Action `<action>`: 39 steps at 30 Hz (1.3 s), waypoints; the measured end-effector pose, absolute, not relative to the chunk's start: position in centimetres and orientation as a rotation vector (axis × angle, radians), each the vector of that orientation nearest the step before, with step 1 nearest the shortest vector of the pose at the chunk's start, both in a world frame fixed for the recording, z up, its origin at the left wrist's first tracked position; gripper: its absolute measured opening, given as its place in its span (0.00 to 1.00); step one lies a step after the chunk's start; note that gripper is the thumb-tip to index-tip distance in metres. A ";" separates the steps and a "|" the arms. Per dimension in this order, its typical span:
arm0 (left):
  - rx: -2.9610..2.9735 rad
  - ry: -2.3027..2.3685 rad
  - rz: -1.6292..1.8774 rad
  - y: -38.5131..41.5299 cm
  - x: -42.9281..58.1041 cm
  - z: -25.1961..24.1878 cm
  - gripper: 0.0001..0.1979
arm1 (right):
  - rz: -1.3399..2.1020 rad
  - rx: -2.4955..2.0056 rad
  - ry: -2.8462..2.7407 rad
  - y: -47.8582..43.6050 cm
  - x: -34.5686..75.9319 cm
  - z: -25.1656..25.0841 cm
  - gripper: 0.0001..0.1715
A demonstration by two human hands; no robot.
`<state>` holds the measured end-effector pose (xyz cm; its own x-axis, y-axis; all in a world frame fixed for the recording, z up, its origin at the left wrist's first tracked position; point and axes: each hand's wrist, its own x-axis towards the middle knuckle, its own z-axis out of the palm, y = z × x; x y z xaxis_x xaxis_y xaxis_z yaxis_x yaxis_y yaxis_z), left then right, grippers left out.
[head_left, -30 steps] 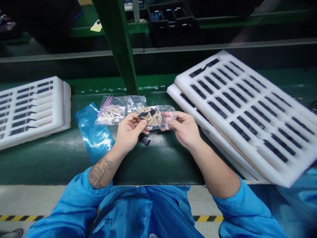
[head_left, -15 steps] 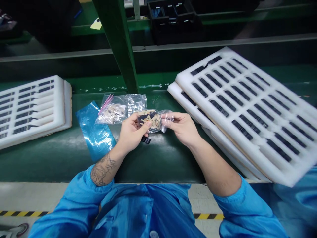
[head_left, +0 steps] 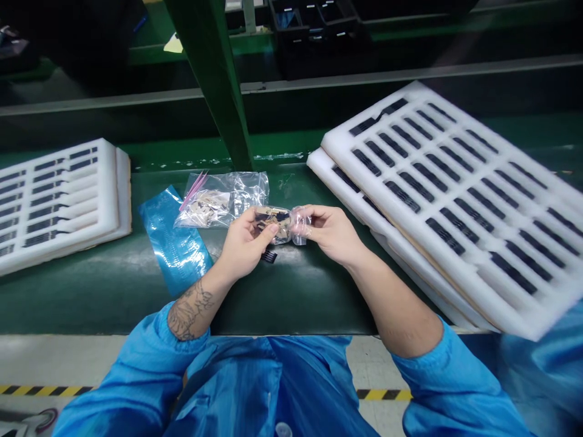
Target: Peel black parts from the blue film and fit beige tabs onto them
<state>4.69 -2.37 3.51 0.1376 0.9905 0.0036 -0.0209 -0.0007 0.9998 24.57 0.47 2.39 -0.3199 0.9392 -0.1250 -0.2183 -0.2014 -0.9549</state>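
Between my hands is a small clear bag (head_left: pixel 279 224) with beige and dark pieces inside. My left hand (head_left: pixel 245 244) grips its left side, thumb on top. The bag's gathered right end is pinched by my right hand (head_left: pixel 328 233). A small black part (head_left: pixel 269 257) lies on the green work surface (head_left: pixel 300 297), just below my left fingers. Behind my left hand a larger clear bag (head_left: pixel 212 203) holds beige pieces, with pink strips (head_left: pixel 194 189) at its left. A shiny blue sheet or bag (head_left: pixel 177 243) lies left of my left hand.
Stacked white foam trays (head_left: pixel 464 200) with black parts in their slots stand at the right, and more foam trays (head_left: pixel 107 188) at the left. A green post (head_left: pixel 218 91) rises behind the bags. Black bins (head_left: pixel 314 27) are at the back.
The small bag has turned slightly in my hands, so its pieces lie differently. My right fingers have shifted a little on its gathered end.
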 end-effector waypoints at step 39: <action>1.386 1.321 1.108 -2.7 4.9 2.3 0.15 | 1.561 -1.071 -1.318 0.2 24.1 2.7 0.21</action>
<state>4.94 -2.67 2.27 0.0287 0.9993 0.0231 0.1964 -0.0283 0.9801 24.07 0.15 2.66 -0.3111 0.9449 -0.1015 -0.0579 -0.1255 -0.9904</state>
